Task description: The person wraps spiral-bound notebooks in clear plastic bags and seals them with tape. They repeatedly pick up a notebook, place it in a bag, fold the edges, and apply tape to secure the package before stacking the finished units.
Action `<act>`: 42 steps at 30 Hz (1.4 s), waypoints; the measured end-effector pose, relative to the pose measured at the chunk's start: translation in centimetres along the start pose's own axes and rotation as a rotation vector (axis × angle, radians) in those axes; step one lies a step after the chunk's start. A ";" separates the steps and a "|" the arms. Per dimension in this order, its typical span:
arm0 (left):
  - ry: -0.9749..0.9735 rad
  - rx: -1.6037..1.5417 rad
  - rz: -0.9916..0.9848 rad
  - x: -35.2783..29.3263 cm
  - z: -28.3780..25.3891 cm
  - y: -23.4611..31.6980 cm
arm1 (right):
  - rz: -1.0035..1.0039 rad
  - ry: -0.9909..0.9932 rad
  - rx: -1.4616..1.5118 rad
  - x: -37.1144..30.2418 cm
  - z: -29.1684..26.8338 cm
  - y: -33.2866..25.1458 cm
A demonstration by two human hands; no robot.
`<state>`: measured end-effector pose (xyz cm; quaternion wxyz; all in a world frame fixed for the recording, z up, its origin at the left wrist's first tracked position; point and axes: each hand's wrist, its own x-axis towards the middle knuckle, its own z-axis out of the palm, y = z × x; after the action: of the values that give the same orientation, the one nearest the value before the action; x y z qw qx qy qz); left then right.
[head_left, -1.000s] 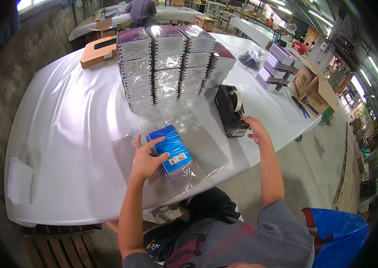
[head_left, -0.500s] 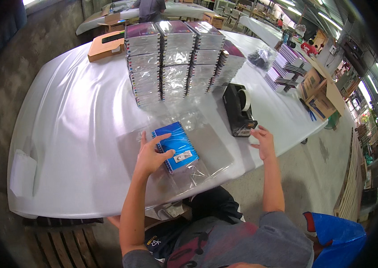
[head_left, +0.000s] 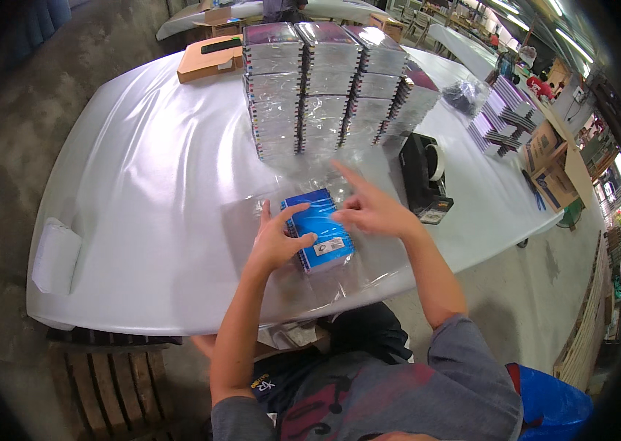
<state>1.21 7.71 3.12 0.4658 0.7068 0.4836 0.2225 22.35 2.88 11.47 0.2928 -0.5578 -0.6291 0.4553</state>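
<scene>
A blue spiral-bound notebook (head_left: 317,234) wrapped in clear plastic lies near the table's front edge, on a sheet of clear plastic film (head_left: 255,229). My left hand (head_left: 279,237) rests on its left part, thumb and fingers spread apart over the cover. At the notebook's right edge is my right hand (head_left: 373,209), index finger stretched forward and thumb near the cover. Nothing shows in its fingers, though a thin clear strip could go unseen. A black tape dispenser (head_left: 414,176) with a pale roll stands to the right of that hand.
Tall stacks of plastic-wrapped spiral notebooks (head_left: 325,95) rise behind the film. A flat cardboard box (head_left: 200,65) with a dark object on it is at the far left. White folded sheets (head_left: 57,256) lie left. More stacked books (head_left: 500,117) and open cartons (head_left: 551,165) stand right.
My right hand has moved left from beside the tape dispenser to the notebook's right edge. My left hand stays on the notebook. The whole view has shifted slightly.
</scene>
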 end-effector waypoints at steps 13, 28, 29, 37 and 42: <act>0.016 0.004 -0.004 -0.4 -0.1 0.6 | 0.114 0.091 -0.866 3.8 1.2 0.3; 0.478 -0.476 0.559 -5.5 6.5 3.4 | -0.286 0.150 0.559 -3.2 4.0 5.8; 0.495 -0.415 0.588 -5.6 6.8 2.9 | -0.310 0.127 0.464 -3.3 3.9 6.2; 0.594 0.018 0.495 -5.6 9.6 0.3 | -0.311 0.127 -0.125 -2.3 4.9 11.4; 0.773 0.204 0.753 -7.0 7.1 0.8 | -0.324 0.262 0.126 -4.9 4.1 8.1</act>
<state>4.06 -1.73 1.46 0.0717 0.7395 0.3520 0.5692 23.26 -3.21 3.20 0.4759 -0.4845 -0.6371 0.3645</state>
